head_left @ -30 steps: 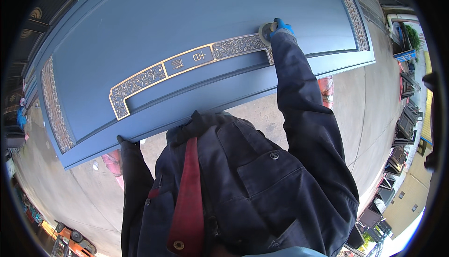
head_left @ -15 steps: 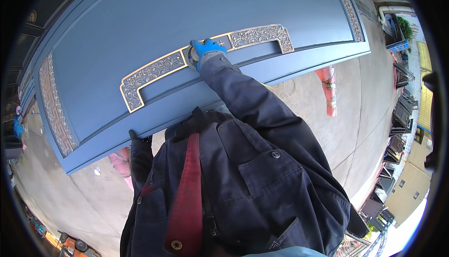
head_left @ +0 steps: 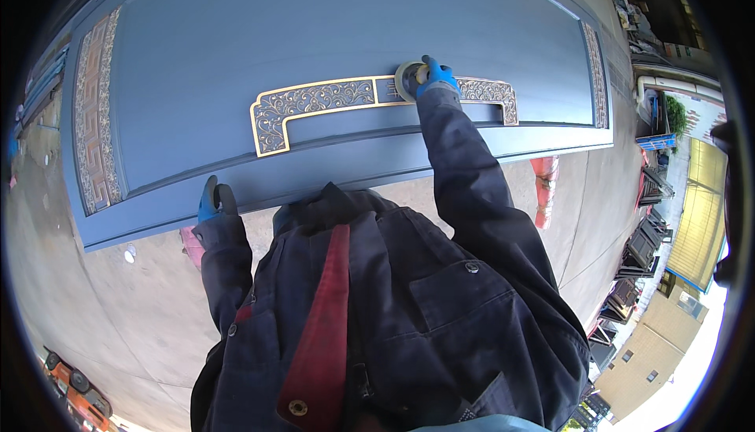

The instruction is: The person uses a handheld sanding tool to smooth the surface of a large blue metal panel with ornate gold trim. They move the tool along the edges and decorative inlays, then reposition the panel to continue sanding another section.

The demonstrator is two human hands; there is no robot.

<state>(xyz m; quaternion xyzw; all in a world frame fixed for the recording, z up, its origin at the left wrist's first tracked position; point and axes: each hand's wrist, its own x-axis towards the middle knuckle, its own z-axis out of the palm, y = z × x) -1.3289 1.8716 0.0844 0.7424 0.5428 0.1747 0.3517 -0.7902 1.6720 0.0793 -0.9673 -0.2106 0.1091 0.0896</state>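
A large blue door panel [head_left: 314, 46] lies flat, a gold ornamental inlay [head_left: 314, 101] running along its middle and gold patterned bands at both ends. The right hand [head_left: 434, 78], blue-gloved, is closed around a roll of masking tape [head_left: 407, 79] pressed on the inlay. The left hand [head_left: 212, 200], also gloved, rests fingers-up against the panel's near edge, holding nothing.

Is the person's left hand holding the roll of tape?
No, the roll of tape is in the right hand on the gold trim; the left hand rests on the blue door panel's edge.
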